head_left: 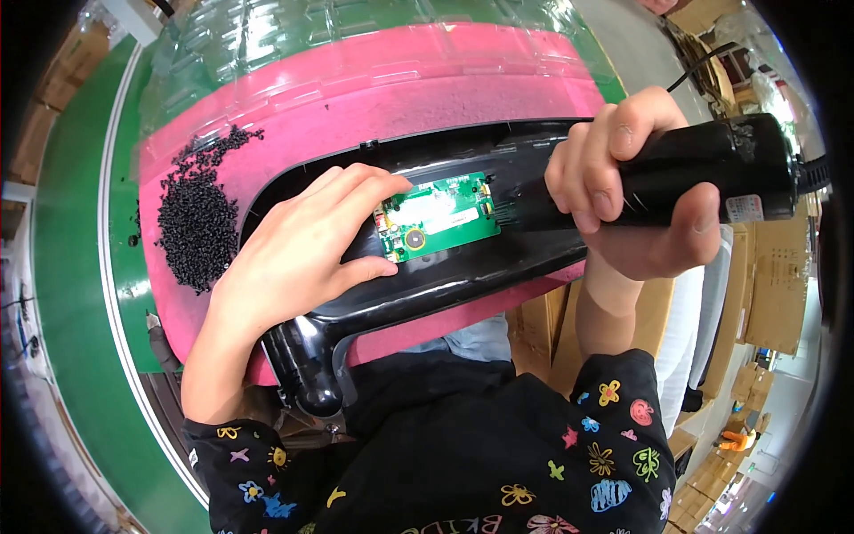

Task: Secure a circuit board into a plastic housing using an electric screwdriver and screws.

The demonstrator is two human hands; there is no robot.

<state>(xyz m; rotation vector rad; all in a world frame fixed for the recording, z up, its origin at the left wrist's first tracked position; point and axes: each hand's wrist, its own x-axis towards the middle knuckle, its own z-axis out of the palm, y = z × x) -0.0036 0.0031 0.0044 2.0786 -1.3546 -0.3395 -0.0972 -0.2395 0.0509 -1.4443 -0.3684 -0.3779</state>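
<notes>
A green circuit board [452, 233] lies inside a long, glossy black plastic housing [391, 305], open side up. My left hand [298, 236] reaches over the housing's left part. Its fingertips press at the board's upper left corner and its thumb at the lower left corner, pinning that end. In my right hand [627, 182] is a black corded electric screwdriver [676, 169], held level with my fingers wrapped round its body. The tool's front end points left to the board's right edge; its tip is hard to make out against the dark housing.
A heap of small black screws [197, 227] lies on the pink mat [391, 98], left of the housing. Clear plastic sheeting [356, 40] covers the far side of the table. A cable [814, 175] leaves the screwdriver's rear. Cardboard boxes [774, 285] stand at the right.
</notes>
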